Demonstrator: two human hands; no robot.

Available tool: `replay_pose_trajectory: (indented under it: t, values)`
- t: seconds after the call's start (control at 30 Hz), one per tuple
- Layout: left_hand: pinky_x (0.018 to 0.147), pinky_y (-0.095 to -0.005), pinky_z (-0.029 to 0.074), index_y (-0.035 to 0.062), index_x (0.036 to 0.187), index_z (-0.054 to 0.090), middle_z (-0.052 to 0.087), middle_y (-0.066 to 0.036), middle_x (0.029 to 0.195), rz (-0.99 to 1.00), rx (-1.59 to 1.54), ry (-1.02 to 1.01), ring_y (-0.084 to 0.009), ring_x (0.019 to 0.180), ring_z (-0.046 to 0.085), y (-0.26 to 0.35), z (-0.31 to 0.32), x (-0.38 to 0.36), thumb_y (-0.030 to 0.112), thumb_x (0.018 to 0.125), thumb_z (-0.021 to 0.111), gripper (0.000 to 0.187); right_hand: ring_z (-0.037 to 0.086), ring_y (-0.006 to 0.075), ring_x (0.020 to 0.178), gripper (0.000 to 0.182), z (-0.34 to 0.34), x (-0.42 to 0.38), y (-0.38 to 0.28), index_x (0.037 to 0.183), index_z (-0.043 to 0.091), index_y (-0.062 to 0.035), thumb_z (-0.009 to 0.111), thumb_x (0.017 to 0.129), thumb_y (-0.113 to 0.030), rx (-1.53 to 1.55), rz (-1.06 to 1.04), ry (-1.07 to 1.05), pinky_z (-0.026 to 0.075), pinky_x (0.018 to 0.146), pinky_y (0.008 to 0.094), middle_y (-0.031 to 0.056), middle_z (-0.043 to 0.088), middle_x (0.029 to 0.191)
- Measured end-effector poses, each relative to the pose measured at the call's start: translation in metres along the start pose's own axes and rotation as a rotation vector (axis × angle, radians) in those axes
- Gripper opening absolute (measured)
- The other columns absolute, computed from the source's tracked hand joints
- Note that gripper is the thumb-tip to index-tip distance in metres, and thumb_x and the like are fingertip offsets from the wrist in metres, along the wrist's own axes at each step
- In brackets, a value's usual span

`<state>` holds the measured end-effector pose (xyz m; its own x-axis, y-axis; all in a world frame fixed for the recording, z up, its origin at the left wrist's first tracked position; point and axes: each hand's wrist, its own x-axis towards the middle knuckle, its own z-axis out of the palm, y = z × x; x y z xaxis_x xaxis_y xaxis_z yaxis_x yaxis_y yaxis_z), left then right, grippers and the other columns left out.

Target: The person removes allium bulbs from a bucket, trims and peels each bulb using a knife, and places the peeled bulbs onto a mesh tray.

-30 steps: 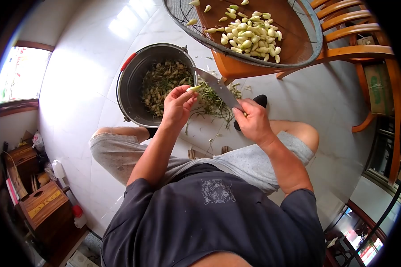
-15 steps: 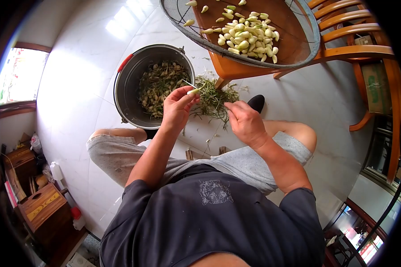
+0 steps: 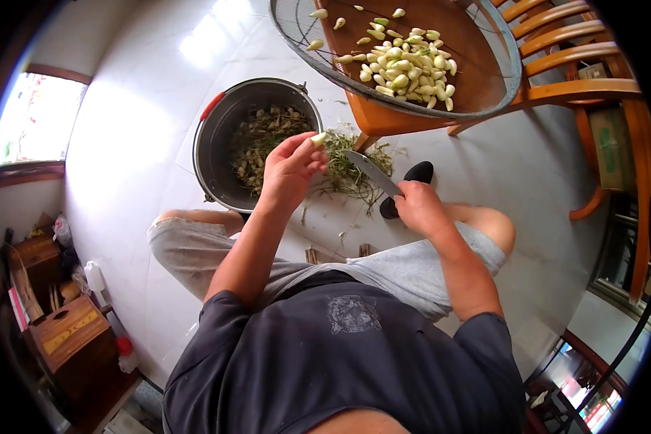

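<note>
My left hand (image 3: 292, 165) is above the rim of the metal bucket (image 3: 201, 170), pinching a small pale onion-like bulb (image 3: 319, 139) between thumb and fingers. My right hand (image 3: 420, 207) grips a knife (image 3: 372, 173), its handle mostly hidden in the fist. The broad blade points up and left, apart from the bulb. Inside the bucket are many untrimmed bulbs (image 3: 257, 148) with roots and stems. Below the blade, a heap of green trimmings (image 3: 351, 170) lies on the floor.
A round mesh sieve (image 3: 510, 87) holding many pale trimmed bulbs (image 3: 412, 69) rests on a wooden chair (image 3: 380, 123). My knees are spread on either side, with a black shoe (image 3: 418, 172) near the trimmings. Wooden boxes (image 3: 72, 329) stand at the lower left.
The knife blade has swung away from the bulb and now shows its flat side. My right hand has shifted slightly right and down. The bulb's thin green end no longer shows.
</note>
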<state>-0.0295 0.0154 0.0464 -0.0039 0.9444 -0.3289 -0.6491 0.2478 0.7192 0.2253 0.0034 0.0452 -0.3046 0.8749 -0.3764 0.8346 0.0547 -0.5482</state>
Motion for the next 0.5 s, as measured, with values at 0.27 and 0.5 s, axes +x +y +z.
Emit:
replay_pose_trajectory:
  t: [0.27,0.5]
  values:
    - [0.059,-0.0258,0.053,-0.0098,0.107,0.058,0.064,-0.012,0.085,0.23,0.558,-0.269,-0.0161,0.067,0.063,0.069,0.117,0.058,0.025,0.09,0.061,0.039,0.058,0.0417,0.08,0.014,0.001,0.004,-0.005,0.085,0.059,0.0018,0.055,0.079,-0.011,0.072,-0.157,-0.003,0.046,0.071,0.0455,0.0254,0.059,0.079]
    - [0.059,-0.0271,0.054,-0.005,0.103,0.062,0.065,-0.012,0.083,0.164,0.911,0.127,-0.0164,0.068,0.063,0.124,-0.017,0.119,0.023,0.089,0.061,0.031,0.057,0.0408,0.082,0.015,-0.004,0.004,-0.001,0.088,0.061,0.0004,0.056,0.079,-0.011,0.08,-0.057,-0.023,0.046,0.073,0.0449,0.0223,0.06,0.082]
